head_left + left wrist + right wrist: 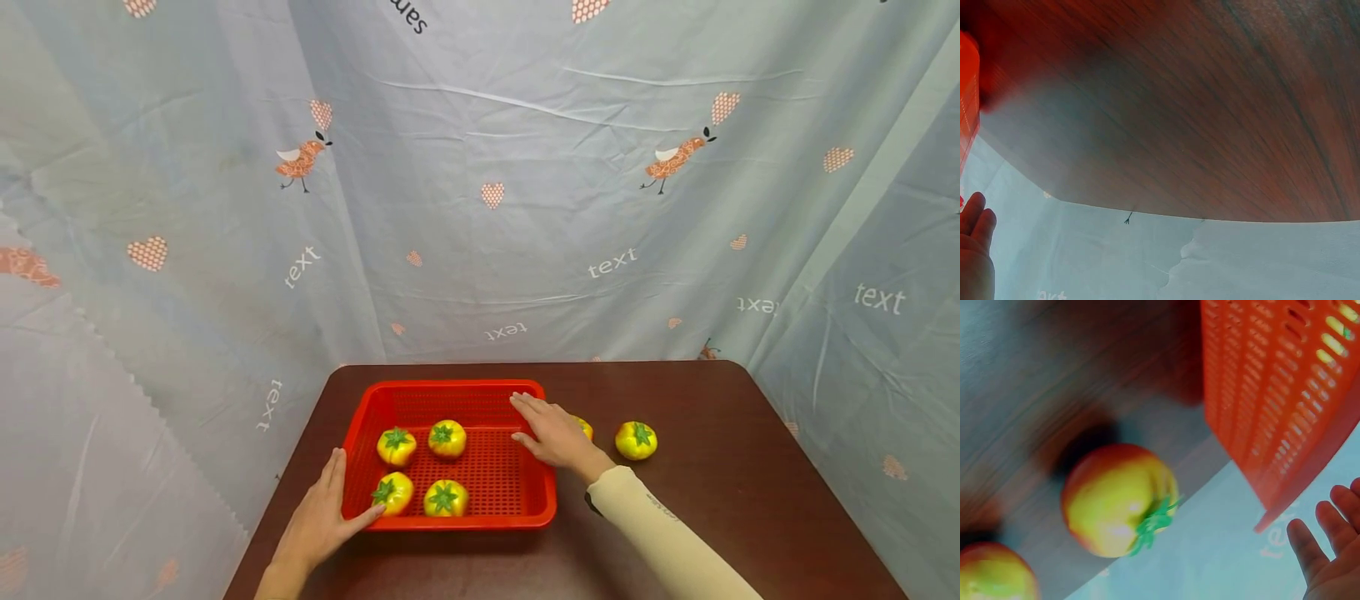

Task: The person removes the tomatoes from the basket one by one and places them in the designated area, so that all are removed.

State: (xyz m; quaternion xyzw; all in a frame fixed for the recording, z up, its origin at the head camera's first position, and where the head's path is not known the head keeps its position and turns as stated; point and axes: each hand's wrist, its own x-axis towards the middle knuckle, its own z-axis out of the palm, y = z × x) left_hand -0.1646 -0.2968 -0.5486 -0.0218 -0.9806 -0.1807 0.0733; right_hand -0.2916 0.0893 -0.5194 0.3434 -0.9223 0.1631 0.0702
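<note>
A red plastic basket (487, 522) with perforated walls stands on the table, several yellow-red toy tomatoes (447, 439) in its left half. My left hand (318, 512) is at the basket's front left corner, fingers straight along the outside and thumb reaching over the rim by a tomato (393, 492). Over the right rim is my right hand (555, 433), its fingers extended and holding nothing; whether it touches the rim I cannot tell. Just beyond that hand, a tomato (1119, 500) sits outside the basket, mostly hidden in the head view. Another tomato (636, 440) lies farther right.
The dark brown wooden table (720, 500) extends to the right of the basket and in front of it. A pale blue printed curtain (480, 250) hangs behind the table and along both sides.
</note>
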